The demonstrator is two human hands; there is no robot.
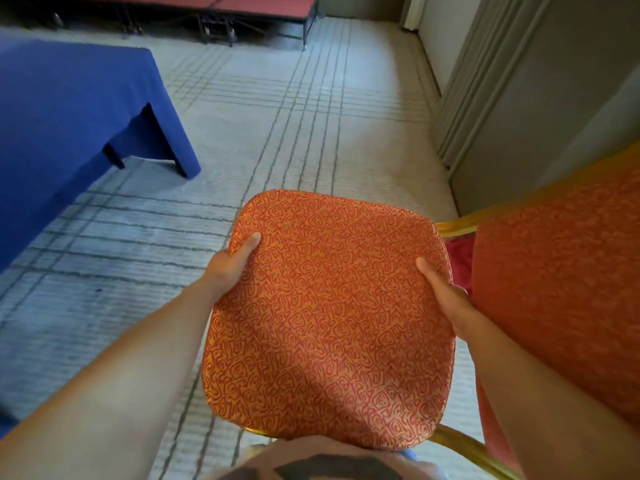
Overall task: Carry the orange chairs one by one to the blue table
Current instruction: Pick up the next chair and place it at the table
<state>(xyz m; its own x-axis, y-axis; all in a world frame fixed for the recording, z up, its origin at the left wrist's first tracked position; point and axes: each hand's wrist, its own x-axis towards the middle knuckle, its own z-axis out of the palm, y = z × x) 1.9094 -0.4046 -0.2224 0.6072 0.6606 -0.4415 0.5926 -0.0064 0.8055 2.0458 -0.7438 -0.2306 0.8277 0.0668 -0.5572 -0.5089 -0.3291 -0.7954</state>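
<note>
Chair [325, 317] is gripped by its seat edges, left hand [232, 268] and right hand [446, 299] each clamped there; table [69, 109] lies ahead-left, nearer the left hand.

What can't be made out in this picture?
Head view:
- Fingers of the left hand and right hand: hidden under the orange chair seat edges; only thumbs show.
- The orange chair legs: hidden beneath its seat.
- The second chair: cut off by the right edge.
- The blue table: cut off by the left edge.
</note>
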